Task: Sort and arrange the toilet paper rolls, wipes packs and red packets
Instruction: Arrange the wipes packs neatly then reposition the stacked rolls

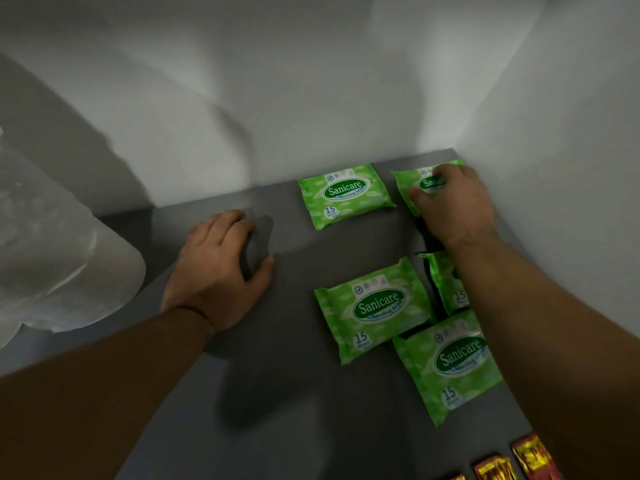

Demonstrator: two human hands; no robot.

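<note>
a: right hand (453,206), where is it?
b: upper right of the frame, in the corner by the white wall (561,133). thumb and curled fingers grip the corner wipes pack (408,181) on the grey shelf (294,393).
a: left hand (221,268)?
b: centre left, flat on the shelf, fingers spread, holding nothing.
a: the rest?
b: upper-centre pack (346,195), middle pack (374,310), a pack half under the forearm (445,282), lower-right pack (450,368). red packets (533,457) at the bottom right edge.
</note>
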